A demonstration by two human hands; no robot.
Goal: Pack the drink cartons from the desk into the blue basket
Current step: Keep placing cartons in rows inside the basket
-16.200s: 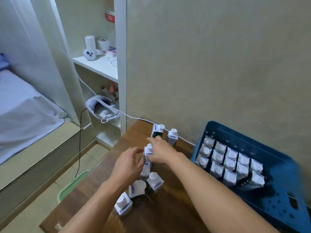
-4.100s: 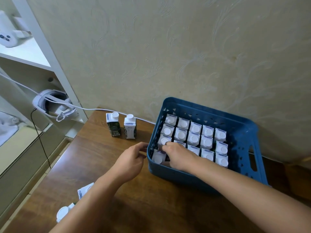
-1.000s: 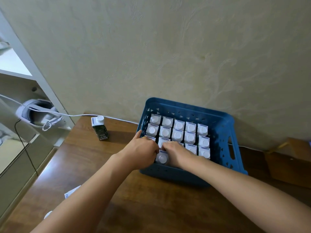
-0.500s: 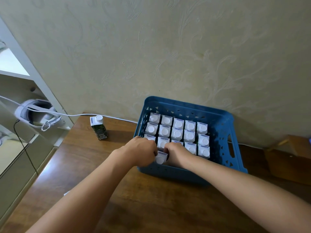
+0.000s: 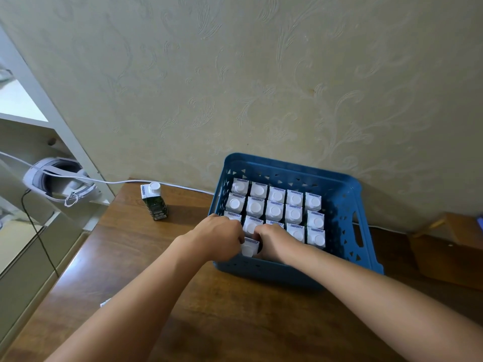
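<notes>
both hands, my left hand (image 5: 219,237) and right hand (image 5: 271,240), curl around one small white-capped drink carton (image 5: 249,248) at the blue plastic basket's (image 5: 347,202) near row; stiff, light, probably best gripped by its flat sides.

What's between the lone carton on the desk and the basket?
Only bare desk separates the lone carton from the blue basket, in the head view.

Left hand (image 5: 219,237) and right hand (image 5: 273,240): both reaching forward side by side, fingers curling downward, forearms extending bare.
</notes>
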